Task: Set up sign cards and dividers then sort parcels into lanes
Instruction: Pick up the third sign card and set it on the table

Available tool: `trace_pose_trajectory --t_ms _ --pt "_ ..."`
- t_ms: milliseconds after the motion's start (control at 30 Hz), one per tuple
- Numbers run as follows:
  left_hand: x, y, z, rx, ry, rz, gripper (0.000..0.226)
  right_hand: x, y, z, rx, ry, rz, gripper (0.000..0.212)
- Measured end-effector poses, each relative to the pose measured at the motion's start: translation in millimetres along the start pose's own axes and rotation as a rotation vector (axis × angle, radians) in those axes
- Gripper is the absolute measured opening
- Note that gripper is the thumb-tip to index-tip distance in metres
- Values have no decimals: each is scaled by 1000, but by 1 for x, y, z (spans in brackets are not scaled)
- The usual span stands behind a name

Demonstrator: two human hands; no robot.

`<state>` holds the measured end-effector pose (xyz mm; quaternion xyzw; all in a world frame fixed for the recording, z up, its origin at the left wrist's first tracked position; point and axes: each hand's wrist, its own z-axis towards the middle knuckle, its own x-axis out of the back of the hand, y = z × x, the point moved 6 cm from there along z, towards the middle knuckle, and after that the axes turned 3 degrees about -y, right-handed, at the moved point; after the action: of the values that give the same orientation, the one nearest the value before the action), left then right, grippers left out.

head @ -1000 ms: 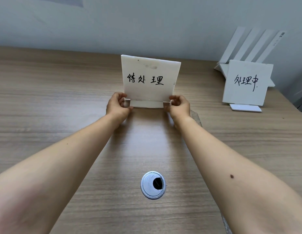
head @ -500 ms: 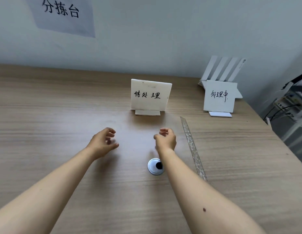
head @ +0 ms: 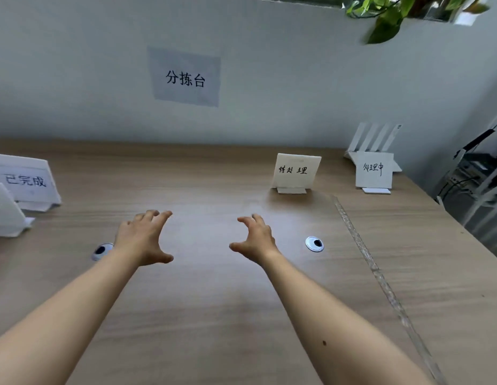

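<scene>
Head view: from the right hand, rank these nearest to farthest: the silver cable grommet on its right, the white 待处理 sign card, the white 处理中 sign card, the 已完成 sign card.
From the right hand:
1. Silver cable grommet, just to its right on the wooden desk.
2. White 待处理 sign card, behind and to the right.
3. White 处理中 sign card, farther right, near the wall.
4. 已完成 sign card, far left, past the left hand.

Bright, even daylight. A pale sheen of glare lies on the wooden table [head: 203, 315] between the hands. Shadows under the forearms are soft. Plant leaves [head: 386, 20], far above the table, are motion-blurred. Wide-angle distortion bends the table's edges.
</scene>
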<state>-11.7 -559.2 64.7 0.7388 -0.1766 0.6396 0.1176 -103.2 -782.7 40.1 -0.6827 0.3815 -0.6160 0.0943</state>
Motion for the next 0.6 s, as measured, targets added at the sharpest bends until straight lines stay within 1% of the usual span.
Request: trace_pose_trajectory --t_ms 67,133,300,433,600 --pt "18 -32 -26 -15 66 42 107 -11 -41 -25 73 42 -67 64" --pt "36 -61 -49 -28 105 69 104 -21 -76 -51 116 84 -93 60" --pt "67 -114 -91 -79 170 57 90 -36 -140 -102 119 139 -177 57" --pt "75 -136 -116 -107 169 26 86 -45 -163 -132 83 136 -222 63" --pt "72 -163 -150 -77 112 29 95 -48 -180 -160 63 125 -272 64"
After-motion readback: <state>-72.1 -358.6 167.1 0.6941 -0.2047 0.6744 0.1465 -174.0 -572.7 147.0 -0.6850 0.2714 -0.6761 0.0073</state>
